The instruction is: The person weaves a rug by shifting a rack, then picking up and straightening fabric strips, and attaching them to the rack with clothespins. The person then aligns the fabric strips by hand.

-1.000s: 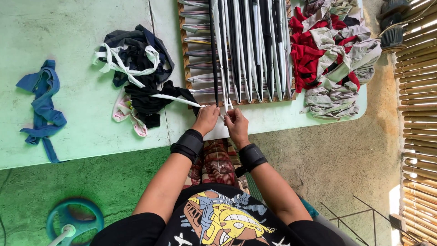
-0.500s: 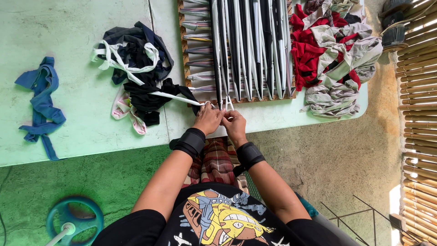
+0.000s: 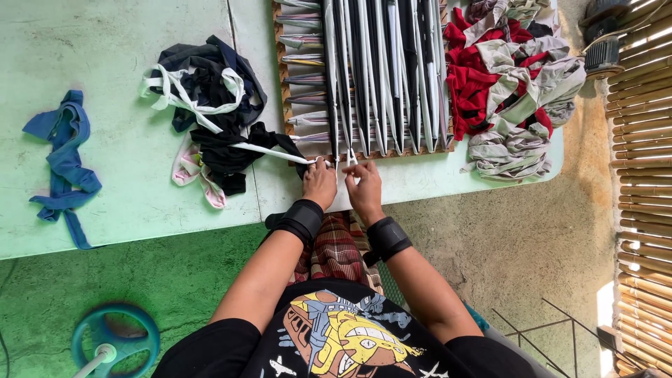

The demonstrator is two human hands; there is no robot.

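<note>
White cloth strip (image 3: 269, 150) runs taut from the dark pile of rags (image 3: 210, 112) on the left to your left hand (image 3: 320, 183), which pinches its end at the near edge of the weaving frame (image 3: 364, 77). Your right hand (image 3: 365, 187) sits just beside it, fingers closed on the strip ends at the frame's near rail, so both grips are narrow and holding cloth. You keep both hands low against that rail, I judge, because the stretched strips are anchored there and tension is easiest to hold close in.

Room is tight: the frame's near edge lies close to the bench (image 3: 126, 210) edge, with your lap right below. To the right, the red and grey rag heap (image 3: 511, 91) touches the frame. To the left, bare bench opens between the dark pile and the blue strips (image 3: 64, 161).
</note>
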